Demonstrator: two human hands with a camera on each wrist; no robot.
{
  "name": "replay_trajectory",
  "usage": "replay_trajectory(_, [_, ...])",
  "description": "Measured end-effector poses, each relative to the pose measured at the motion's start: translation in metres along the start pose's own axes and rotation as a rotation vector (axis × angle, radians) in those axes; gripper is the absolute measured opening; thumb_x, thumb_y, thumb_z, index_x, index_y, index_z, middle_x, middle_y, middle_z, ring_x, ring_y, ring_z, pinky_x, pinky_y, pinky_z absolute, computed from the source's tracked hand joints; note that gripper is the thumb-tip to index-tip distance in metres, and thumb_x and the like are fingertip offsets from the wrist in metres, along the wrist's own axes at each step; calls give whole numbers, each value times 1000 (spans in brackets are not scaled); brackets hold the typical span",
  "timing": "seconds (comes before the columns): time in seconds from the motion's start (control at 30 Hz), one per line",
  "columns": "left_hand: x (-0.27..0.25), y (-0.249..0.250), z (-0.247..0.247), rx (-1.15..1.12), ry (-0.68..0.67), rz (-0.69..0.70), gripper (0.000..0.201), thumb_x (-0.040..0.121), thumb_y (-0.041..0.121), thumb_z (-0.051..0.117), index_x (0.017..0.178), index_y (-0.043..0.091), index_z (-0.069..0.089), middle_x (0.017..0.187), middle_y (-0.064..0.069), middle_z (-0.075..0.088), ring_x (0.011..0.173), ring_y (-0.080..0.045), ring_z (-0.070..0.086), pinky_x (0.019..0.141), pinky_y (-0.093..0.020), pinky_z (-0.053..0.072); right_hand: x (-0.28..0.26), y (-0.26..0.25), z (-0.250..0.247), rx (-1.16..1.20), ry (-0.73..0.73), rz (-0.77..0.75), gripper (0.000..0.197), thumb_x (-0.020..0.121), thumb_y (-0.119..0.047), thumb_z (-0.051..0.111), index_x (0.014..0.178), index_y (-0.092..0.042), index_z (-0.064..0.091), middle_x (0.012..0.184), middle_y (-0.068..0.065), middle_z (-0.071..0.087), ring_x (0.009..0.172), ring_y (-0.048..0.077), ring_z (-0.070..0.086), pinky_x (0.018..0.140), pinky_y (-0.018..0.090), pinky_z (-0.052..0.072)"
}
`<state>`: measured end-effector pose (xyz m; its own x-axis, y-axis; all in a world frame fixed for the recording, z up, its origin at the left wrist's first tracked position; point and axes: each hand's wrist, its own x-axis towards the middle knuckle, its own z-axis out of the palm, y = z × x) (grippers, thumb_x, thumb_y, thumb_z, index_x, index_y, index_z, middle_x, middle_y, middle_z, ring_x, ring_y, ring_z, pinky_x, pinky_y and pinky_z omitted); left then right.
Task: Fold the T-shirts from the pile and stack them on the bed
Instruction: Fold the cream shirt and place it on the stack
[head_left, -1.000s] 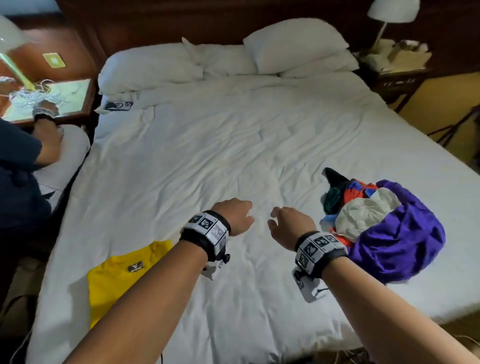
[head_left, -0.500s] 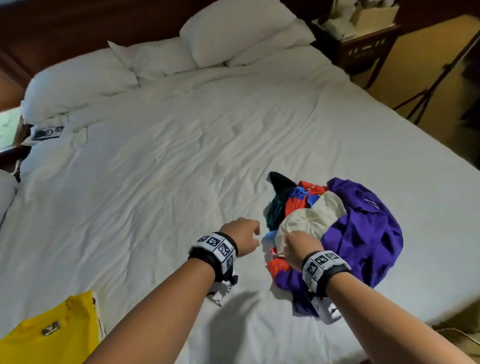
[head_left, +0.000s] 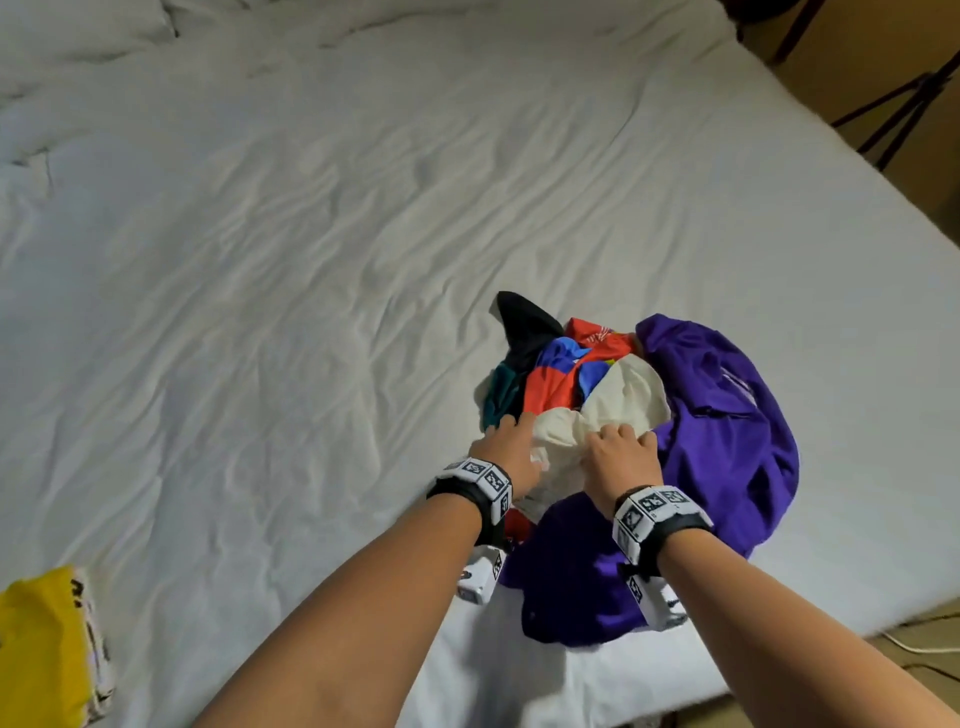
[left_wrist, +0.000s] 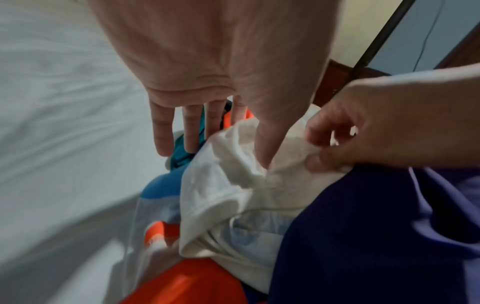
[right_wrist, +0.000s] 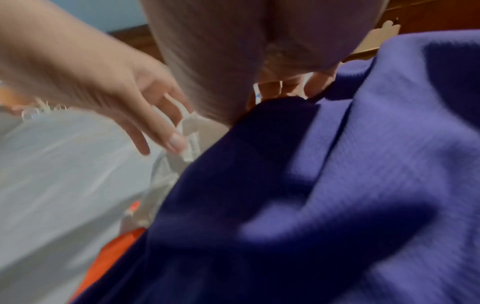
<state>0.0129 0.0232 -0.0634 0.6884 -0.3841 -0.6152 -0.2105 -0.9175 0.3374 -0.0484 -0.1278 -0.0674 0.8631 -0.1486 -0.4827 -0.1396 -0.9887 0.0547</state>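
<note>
A pile of crumpled T-shirts lies on the white bed, near its right edge. A purple shirt wraps the pile's right and near side. A cream shirt lies on top, with red-blue, teal and black ones behind it. My right hand pinches a fold of the cream shirt between thumb and fingers. My left hand has straight fingers reaching down beside the cream cloth, and its thumb presses into the fold. A folded yellow shirt lies at the bed's near left.
The bed's right edge runs diagonally, with tan floor and dark tripod legs beyond it. A cable lies on the floor at the lower right. Wrinkled white sheet stretches left of and behind the pile.
Both hands have moved right from the middle of the bed onto the pile. The right hand reached the cream shirt first, then the left came up beside it. My view has dropped toward the pile.
</note>
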Motion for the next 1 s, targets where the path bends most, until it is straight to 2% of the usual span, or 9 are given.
replay_trajectory(0.13, [-1, 2, 5, -77, 69, -9, 59, 90, 14, 56, 144, 32, 40, 121, -6, 55, 116, -33, 51, 102, -53, 40, -5, 0, -21, 268, 168, -67, 23, 87, -27, 49, 104, -18, 62, 100, 1, 63, 103, 28, 51, 92, 45, 32])
replay_trajectory(0.33, [-40, -5, -54, -525, 415, 162, 30, 83, -7, 48, 96, 12, 66, 86, -6, 64, 78, -24, 60, 67, -32, 48, -17, -2, -53, 993, 321, -167, 14, 93, -12, 55, 104, -19, 52, 96, 1, 59, 86, 20, 55, 76, 38, 45])
replay_trajectory(0.4, [-64, -4, -89, -653, 400, 217, 30, 82, -7, 44, 93, 9, 67, 80, -7, 66, 75, -16, 56, 66, -26, 43, -24, 1, -54, 947, 304, -247, 23, 97, -34, 51, 116, -22, 54, 113, -2, 55, 101, 15, 53, 88, 34, 43])
replay_trajectory(0.47, [-88, -10, -127, -697, 415, 260, 30, 77, 1, 42, 91, 6, 68, 83, -14, 68, 76, -13, 55, 67, -26, 42, -32, 5, -54, 777, 289, -249, 29, 94, -49, 38, 102, -28, 58, 101, -3, 58, 96, 22, 53, 85, 39, 39])
replay_trajectory(0.6, [-123, -60, -186, -656, 442, 178, 34, 70, 13, 41, 90, 5, 67, 86, -18, 68, 82, -19, 57, 71, -31, 40, -46, 0, -90, 890, 283, -202, 25, 101, -33, 45, 79, -22, 42, 70, -1, 53, 72, 29, 52, 67, 42, 39])
replay_trajectory(0.7, [-158, -84, -203, -443, 322, 132, 56, 65, 16, 51, 119, 20, 65, 108, -4, 68, 101, -21, 62, 81, -34, 52, -57, -27, -144, 945, 395, -382, 15, 98, -16, 47, 106, -15, 59, 98, 7, 69, 95, 25, 64, 83, 37, 49])
replay_trajectory(0.8, [-189, -63, -200, -572, 228, 310, 84, 77, 24, 74, 153, 35, 39, 144, 6, 49, 132, -6, 47, 105, -25, 43, -77, -65, -199, 965, 444, -541, 11, 95, -14, 47, 86, -21, 49, 72, -4, 55, 73, 19, 52, 67, 37, 40])
replay_trajectory(0.9, [-202, -40, -205, -704, 373, 418, 38, 87, 31, 63, 119, 11, 68, 108, -6, 71, 96, -11, 60, 87, -33, 48, -99, -88, -234, 1041, 519, -614, 22, 96, -18, 50, 78, -27, 42, 68, -10, 47, 66, 9, 42, 61, 31, 38])
replay_trajectory(1.0, [-220, -43, -227, -726, 553, 436, 17, 95, 11, 55, 85, 14, 69, 77, 9, 62, 76, -6, 53, 75, -31, 42, -103, -94, -230, 990, 612, -570, 24, 99, -36, 49, 76, -30, 42, 62, -11, 45, 60, 4, 42, 60, 25, 36])
